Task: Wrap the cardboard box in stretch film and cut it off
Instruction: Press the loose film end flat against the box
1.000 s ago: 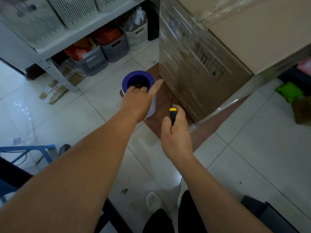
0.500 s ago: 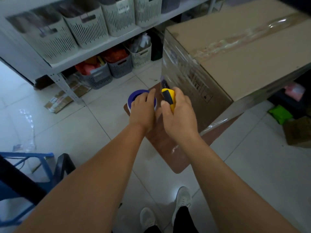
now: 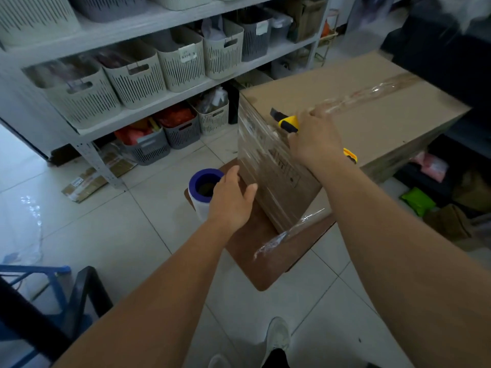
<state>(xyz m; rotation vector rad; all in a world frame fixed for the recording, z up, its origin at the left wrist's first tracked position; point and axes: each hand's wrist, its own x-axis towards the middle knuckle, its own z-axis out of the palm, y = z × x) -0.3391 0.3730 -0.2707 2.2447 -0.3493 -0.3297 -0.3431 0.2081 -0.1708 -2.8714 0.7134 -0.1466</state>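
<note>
A large cardboard box (image 3: 377, 107) stands on a brown board (image 3: 268, 261), its sides covered in clear stretch film (image 3: 255, 144). My right hand (image 3: 314, 136) grips a yellow-and-black utility knife (image 3: 285, 122) at the box's top left edge, blade pointing left. The film roll (image 3: 203, 192), white with a blue core, stands upright on the floor beside the box. My left hand (image 3: 231, 199) holds the roll's right side, fingers spread toward the box. A twisted tail of film (image 3: 292, 232) trails from the box's near corner.
A white shelving unit (image 3: 148, 102) with slotted baskets runs along the left and back. Flattened cardboard (image 3: 87, 179) lies on the tiled floor under it. A blue frame (image 3: 34, 272) sits at lower left. Dark clutter and a green packet (image 3: 418, 200) lie right of the box.
My right hand rose with the knife from beside the roll to the box's top edge. My left hand stayed on the roll. The view tilted upward.
</note>
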